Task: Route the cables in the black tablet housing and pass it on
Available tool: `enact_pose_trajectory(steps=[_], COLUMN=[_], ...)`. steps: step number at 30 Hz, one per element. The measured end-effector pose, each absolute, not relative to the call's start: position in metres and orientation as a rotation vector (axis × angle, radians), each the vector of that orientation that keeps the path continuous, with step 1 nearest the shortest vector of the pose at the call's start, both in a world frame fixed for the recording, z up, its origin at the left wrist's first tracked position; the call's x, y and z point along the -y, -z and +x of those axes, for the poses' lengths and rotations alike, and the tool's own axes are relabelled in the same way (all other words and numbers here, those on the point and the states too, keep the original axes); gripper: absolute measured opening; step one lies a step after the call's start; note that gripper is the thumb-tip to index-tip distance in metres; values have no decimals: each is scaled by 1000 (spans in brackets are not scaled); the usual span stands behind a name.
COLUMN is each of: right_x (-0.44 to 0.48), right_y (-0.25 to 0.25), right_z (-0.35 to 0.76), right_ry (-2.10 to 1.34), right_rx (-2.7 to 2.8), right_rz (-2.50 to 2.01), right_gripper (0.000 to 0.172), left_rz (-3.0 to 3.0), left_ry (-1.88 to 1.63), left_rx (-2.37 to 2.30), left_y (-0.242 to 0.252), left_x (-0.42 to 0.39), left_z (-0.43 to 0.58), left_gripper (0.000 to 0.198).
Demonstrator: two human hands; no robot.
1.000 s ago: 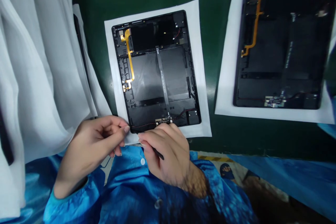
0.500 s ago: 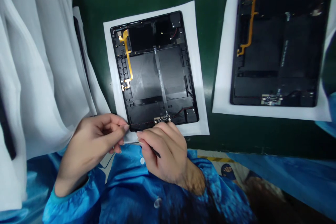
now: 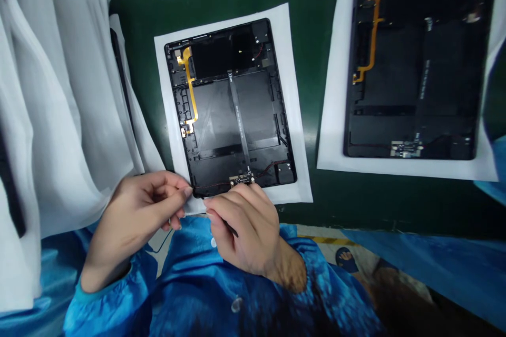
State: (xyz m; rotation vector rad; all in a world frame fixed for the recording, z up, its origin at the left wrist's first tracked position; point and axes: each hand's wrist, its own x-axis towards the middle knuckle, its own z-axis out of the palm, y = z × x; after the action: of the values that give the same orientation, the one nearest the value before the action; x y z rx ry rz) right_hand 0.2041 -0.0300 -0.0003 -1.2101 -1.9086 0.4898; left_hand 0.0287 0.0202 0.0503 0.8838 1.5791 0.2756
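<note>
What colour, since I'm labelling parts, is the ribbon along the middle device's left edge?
The ribbon is golden orange, clearest in the head view.

On the green tabletop (image 3: pixel 308 42), an open black rectangular tablet shell (image 3: pixel 223 110) on a white rectangular sheet (image 3: pixel 298 168), my left hand (image 3: pixel 144 216) and right hand (image 3: pixel 247 226) at its near edge, a second black rectangular shell (image 3: pixel 450 73) on another white sheet (image 3: pixel 332 116) at right, draped white sheets (image 3: pixel 87 100) at left.

No legible text: white print (image 3: pixel 239 114) on grey strip (image 3: pixel 244 142) inside tablet shell (image 3: pixel 215 116) too small; second shell's (image 3: pixel 454 79) likewise.
</note>
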Motion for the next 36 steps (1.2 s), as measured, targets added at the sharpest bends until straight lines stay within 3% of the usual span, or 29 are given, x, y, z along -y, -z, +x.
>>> enact_pose_trajectory(steps=[28,36], right_x=[31,32], right_y=[1,1], right_z=[204,205], right_ry=[-501,-511], right_rx=[1891,1869], right_rz=[-1225,-1219], right_gripper=[11,12], left_rz=[858,810], left_ry=[-300,-293], left_rx=[-1654,-1559], left_y=[-49,-47], left_x=[-16,-18], left_z=[34,28], left_gripper=[23,28])
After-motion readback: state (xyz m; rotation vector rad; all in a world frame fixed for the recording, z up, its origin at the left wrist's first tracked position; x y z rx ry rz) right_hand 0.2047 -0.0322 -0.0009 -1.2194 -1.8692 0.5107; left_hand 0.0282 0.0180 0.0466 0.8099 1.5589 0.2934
